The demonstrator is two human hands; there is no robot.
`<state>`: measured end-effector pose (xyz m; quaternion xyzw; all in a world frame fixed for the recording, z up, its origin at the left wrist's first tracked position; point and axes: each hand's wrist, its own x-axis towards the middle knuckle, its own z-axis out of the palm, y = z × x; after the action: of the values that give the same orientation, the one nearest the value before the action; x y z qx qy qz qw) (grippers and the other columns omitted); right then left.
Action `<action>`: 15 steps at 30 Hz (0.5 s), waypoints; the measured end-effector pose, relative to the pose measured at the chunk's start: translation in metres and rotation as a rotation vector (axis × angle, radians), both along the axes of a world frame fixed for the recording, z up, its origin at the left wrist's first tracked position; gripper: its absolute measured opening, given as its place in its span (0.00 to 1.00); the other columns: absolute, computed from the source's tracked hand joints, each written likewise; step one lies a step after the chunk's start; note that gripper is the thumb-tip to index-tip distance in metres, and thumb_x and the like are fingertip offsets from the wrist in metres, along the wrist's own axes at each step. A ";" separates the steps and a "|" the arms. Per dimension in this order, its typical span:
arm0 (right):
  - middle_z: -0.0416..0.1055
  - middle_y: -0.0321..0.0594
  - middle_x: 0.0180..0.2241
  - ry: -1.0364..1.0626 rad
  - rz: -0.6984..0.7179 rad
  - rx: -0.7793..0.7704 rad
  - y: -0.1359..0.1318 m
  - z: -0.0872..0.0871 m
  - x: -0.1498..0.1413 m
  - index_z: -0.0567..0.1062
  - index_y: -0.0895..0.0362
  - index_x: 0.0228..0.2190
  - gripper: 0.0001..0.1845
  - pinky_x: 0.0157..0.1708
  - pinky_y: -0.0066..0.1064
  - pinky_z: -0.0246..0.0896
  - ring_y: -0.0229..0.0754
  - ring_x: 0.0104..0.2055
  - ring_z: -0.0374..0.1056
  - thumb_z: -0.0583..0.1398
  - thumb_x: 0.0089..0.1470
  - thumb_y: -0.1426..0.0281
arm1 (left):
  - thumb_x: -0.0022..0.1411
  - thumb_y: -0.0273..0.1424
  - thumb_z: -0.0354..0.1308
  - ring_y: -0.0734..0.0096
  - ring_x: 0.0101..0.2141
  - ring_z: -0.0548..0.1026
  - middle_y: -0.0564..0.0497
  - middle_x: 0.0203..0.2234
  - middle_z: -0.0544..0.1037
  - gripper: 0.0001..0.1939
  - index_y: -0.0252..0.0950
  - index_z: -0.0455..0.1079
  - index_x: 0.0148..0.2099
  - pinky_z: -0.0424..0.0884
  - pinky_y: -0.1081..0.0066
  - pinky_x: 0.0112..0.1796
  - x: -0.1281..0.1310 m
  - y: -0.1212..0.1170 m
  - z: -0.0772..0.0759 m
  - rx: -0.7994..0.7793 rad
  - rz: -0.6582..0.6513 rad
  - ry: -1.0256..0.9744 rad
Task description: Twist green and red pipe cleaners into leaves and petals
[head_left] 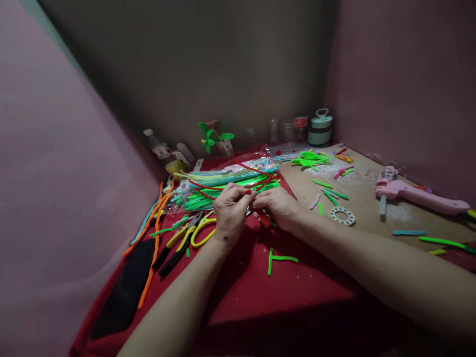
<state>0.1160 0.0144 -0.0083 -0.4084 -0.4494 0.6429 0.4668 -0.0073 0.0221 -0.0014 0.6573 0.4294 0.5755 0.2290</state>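
Note:
Above the red cloth, my left hand (231, 210) and my right hand (277, 206) meet with fingertips pinched close together. Both grip red pipe cleaners (256, 167), whose long ends stick out beyond the fingers toward the far side. A short red bundle shows under my right fingers. The exact point where the stems join is hidden by the fingertips. Just beyond the hands lie plastic packs of green pipe cleaners (201, 201) and pale blue and yellow ones (213, 176). Yellow-handled scissors (203, 234) rest by my left wrist, partly covered by it.
Pliers (178, 245), orange pipe cleaners (153, 267) and a black phone-like slab (124, 287) lie at left. On the right board (372, 228) are a pink glue gun (420, 193), a white ring (342, 216) and green scraps. Bottles, a pipe-cleaner plant (213, 135) and a mint container (320, 129) stand behind.

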 end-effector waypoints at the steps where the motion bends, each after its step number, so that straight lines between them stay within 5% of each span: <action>1: 0.62 0.34 0.09 0.006 0.001 -0.006 0.000 0.001 0.000 0.68 0.59 0.09 0.07 0.12 0.26 0.37 0.29 0.10 0.48 0.58 0.32 0.76 | 0.47 0.29 0.63 0.76 0.26 0.67 0.55 0.21 0.69 0.06 0.35 0.70 0.22 0.64 0.74 0.29 0.001 0.000 0.000 0.002 -0.003 -0.001; 15: 0.65 0.36 0.11 0.002 0.061 -0.022 0.002 0.000 0.003 0.70 0.60 0.11 0.07 0.12 0.25 0.39 0.30 0.11 0.50 0.61 0.33 0.73 | 0.52 0.32 0.59 0.76 0.25 0.67 0.54 0.22 0.70 0.07 0.34 0.72 0.26 0.64 0.74 0.30 -0.011 0.004 0.011 0.025 0.018 -0.008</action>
<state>0.1188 0.0162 -0.0085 -0.3990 -0.4544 0.6621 0.4427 -0.0180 0.0260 0.0099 0.6538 0.4271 0.5855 0.2176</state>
